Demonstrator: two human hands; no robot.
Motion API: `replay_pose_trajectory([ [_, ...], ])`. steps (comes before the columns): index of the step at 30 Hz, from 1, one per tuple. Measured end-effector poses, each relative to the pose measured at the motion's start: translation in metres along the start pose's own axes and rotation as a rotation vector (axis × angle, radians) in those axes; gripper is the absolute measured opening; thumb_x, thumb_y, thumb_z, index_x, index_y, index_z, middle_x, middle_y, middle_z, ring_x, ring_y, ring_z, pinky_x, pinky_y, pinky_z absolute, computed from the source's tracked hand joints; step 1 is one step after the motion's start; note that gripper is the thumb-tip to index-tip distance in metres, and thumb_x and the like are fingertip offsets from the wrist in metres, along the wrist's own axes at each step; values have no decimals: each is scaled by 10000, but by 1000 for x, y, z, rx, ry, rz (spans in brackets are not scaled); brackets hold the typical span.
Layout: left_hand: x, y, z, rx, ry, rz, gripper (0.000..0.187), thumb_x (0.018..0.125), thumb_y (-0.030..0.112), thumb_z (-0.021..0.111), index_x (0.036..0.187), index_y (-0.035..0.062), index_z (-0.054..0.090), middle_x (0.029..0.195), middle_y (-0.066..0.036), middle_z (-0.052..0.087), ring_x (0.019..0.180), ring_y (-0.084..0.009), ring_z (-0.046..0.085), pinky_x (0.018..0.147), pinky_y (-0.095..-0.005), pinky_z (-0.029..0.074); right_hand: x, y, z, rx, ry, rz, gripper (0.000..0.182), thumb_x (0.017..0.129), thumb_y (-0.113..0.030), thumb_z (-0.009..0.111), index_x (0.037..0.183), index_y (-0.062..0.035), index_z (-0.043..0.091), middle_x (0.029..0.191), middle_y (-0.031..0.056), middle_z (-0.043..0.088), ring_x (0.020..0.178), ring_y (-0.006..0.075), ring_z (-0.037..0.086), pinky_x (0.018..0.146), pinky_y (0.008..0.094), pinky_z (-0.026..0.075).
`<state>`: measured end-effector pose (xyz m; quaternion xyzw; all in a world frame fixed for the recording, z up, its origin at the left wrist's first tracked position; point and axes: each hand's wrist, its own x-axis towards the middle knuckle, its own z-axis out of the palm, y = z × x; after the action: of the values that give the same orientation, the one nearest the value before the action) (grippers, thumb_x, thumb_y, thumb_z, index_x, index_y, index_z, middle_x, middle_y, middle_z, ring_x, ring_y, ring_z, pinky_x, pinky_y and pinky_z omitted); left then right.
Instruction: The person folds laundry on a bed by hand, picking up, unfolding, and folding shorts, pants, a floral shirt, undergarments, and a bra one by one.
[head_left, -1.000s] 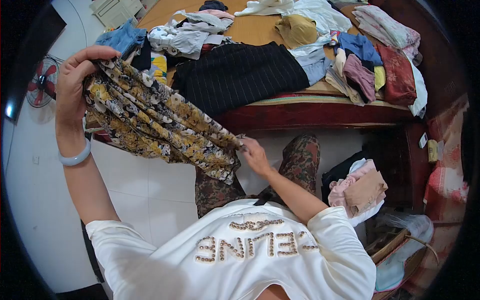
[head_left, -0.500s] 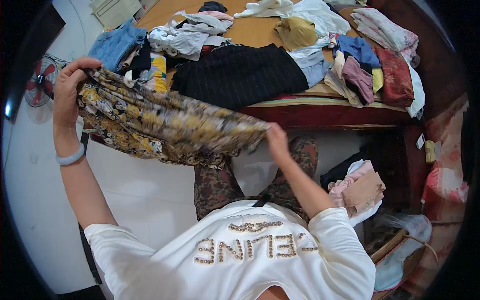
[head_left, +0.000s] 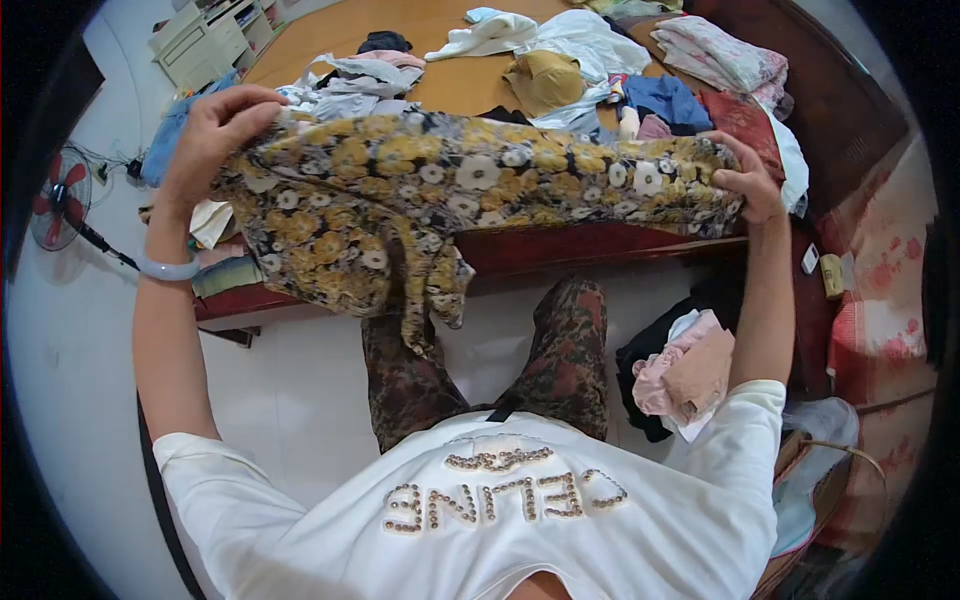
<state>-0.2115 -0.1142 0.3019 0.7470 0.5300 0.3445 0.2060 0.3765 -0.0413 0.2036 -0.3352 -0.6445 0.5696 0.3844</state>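
A yellow, black and white floral garment (head_left: 480, 180) is stretched sideways in the air between my two hands, over the near edge of the bed. My left hand (head_left: 225, 135) grips its upper left corner, thumb and fingers pressed together. At the right end, my right hand (head_left: 747, 178) is closed on the cloth. One part of the garment hangs lower on the left, its tip above my knee. Behind it, the dark pinstriped cloth is mostly hidden.
Clothes lie on the bed (head_left: 350, 30), among them a mustard piece (head_left: 543, 82), white cloth (head_left: 590, 45) and blue cloth (head_left: 665, 103). Pink clothes (head_left: 685, 375) are low at the right, near a basket (head_left: 800, 460). A fan (head_left: 62, 200) stands at the left.
My right hand has moved right and up, pulling the garment out wide. My left hand has shifted slightly right and up. The view has turned a little.
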Motion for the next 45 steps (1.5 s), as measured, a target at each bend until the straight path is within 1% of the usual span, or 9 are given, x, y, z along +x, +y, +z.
replay_pose_trajectory([
  [10,80,27,92,917,-90,444,291,766,113,686,1021,-2,608,981,-198,632,900,-378,598,792,-360,471,-42,-26,-115,-456,670,-245,301,820,27,507,1102,-2,609,939,29,646,810,107,609,735,240,488],
  [15,124,43,132,-157,-37,290,109,824,59,614,924,21,592,814,-12,573,744,-92,492,675,-275,420,-88,-16,-171,-485,1113,-404,325,795,0,472,1059,-47,655,890,17,649,765,106,598,699,263,489],
  [19,143,89,175,-210,-117,428,144,847,74,618,981,71,565,874,47,549,839,-47,494,773,-222,411,-140,-25,-213,-457,1401,-572,311,805,-14,486,1074,-19,644,914,32,651,763,120,603,703,260,497],
  [30,195,164,239,-102,-25,695,192,845,30,573,1031,-12,597,902,-122,629,837,-174,542,754,-290,443,-288,-54,-201,-218,1360,-451,255,878,-42,510,1110,21,597,1021,102,645,885,197,640,800,326,524],
  [35,153,102,234,18,29,772,256,855,132,615,1066,2,550,942,-57,596,907,-117,539,833,-241,429,-367,-35,-128,-262,1021,-263,426,840,-162,621,1212,27,539,1146,96,600,1046,201,579,942,331,438],
  [37,107,80,218,-72,-30,611,271,769,56,642,1023,-14,577,939,-102,631,944,-227,587,860,-312,440,-365,-34,-62,-324,810,-244,471,833,-219,640,1215,33,527,1146,92,598,1053,191,571,935,329,438],
  [39,73,38,205,15,2,720,288,745,39,657,1017,-12,575,987,-112,622,996,-275,579,905,-349,432,-409,2,-37,-324,935,-213,444,822,-167,670,1213,1,541,1169,122,583,1127,241,547,1000,388,411],
  [42,7,-6,194,124,-45,589,269,655,5,695,870,19,534,1026,-130,596,1053,-322,549,940,-405,418,-370,6,29,-574,470,-255,313,806,-298,672,859,-6,574,864,121,613,772,205,553,679,343,417],
  [45,-63,-61,204,192,-51,472,265,609,-49,675,824,26,539,1014,-132,566,1052,-352,538,907,-407,430,-310,0,52,-448,-36,-222,409,824,-415,633,785,-8,622,702,108,603,552,243,566,488,327,413],
])
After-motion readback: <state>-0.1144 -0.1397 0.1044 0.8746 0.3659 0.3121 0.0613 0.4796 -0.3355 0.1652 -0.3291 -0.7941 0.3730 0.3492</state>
